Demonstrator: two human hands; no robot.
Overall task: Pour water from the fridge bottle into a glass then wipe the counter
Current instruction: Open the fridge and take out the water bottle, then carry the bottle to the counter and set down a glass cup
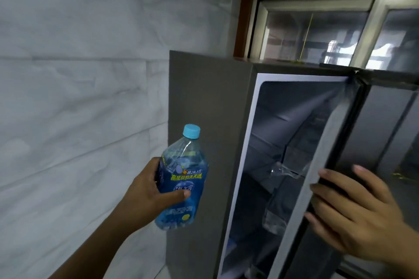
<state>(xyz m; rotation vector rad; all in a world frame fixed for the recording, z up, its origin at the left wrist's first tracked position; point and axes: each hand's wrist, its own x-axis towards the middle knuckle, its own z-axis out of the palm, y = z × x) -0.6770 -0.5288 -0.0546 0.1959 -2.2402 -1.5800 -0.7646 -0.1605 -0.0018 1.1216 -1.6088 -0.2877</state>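
My left hand [148, 192] is shut around a clear plastic bottle [181, 179] with a light blue cap and a blue label, held upright and slightly tilted in front of the grey fridge side [204, 102]. The bottle holds clear liquid. The left fridge door [326, 165] stands partly ajar, its white-edged opening dark inside. My right hand [353, 215] lies flat with spread fingers on the door's outer edge, holding nothing. No glass or counter is in view.
A white marbled tile wall [79, 97] fills the left side. Above the fridge is a window [317, 29] with a brown wooden frame. The right fridge door [390, 124] is closed. Clear door shelves [283, 172] show inside the gap.
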